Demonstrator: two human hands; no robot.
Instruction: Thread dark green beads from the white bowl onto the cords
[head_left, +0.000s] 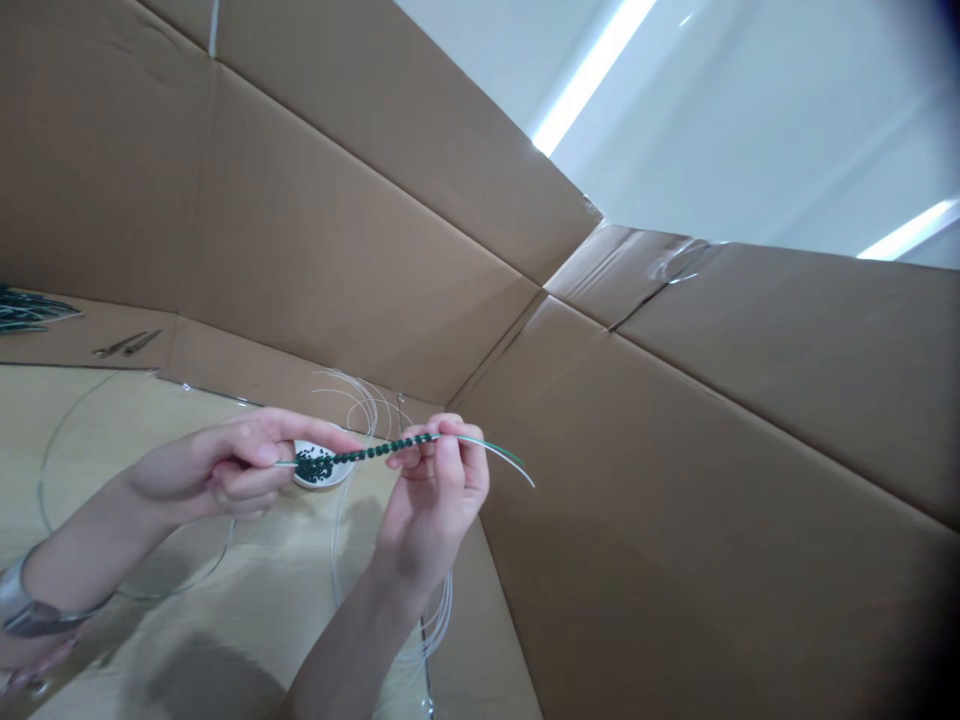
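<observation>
Between my two hands runs a string of dark green beads [375,452], threaded on thin cord. My left hand [251,465] pinches the cord at the string's left end, its index finger stretched along the beads. At the other end, my right hand [439,475] grips the beaded string between thumb and fingers. Past the right fingertips, a green and a white cord end [502,452] stick out and curve downward. Behind the string, a small white dish [330,476] holds loose dark green beads [311,465]; my left fingers partly cover it.
Cardboard walls [360,230] enclose the pale table [285,590] at the back and right. Coils of white cord [367,405] lie behind the dish, with more [442,620] near my right forearm. Tweezers or small scissors [124,343] and a dark green bundle [30,310] lie far left.
</observation>
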